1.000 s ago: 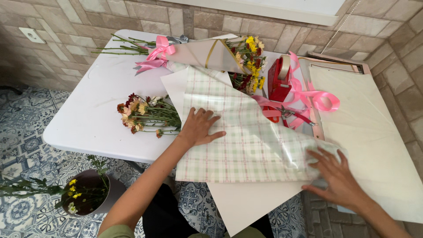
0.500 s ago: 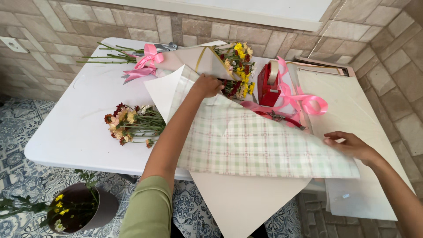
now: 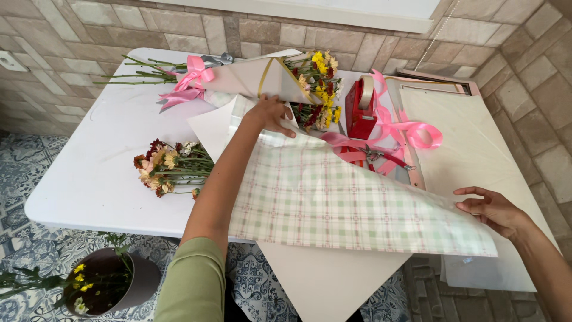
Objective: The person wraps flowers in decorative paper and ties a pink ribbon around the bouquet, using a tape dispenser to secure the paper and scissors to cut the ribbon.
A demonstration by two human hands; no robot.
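**Two hands spreading a checked wrapping sheet on the white table**

The left hand (image 3: 271,114) is lying at the twelve o'clock corner of the translucent green-and-pink checked plastic wrapping sheet (image 3: 333,200), fingers spread and pressing flat on it. The right hand (image 3: 491,210) is sitting at the sheet's four o'clock corner, fingers loosely curled and open, fingertips touching the edge. The sheet is resting over a plain cream paper sheet (image 3: 325,280) that is hanging off the white folding table (image 3: 95,167). At nine o'clock from the sheet, a loose bunch of red and yellow chrysanthemums (image 3: 170,169) is lying just beside it. Beyond the left hand, a finished bouquet in cream paper tied with a pink bow (image 3: 250,77) is lying flat. A red tape dispenser (image 3: 360,107) is standing at one o'clock, pink satin ribbon (image 3: 411,131) curling beside it.
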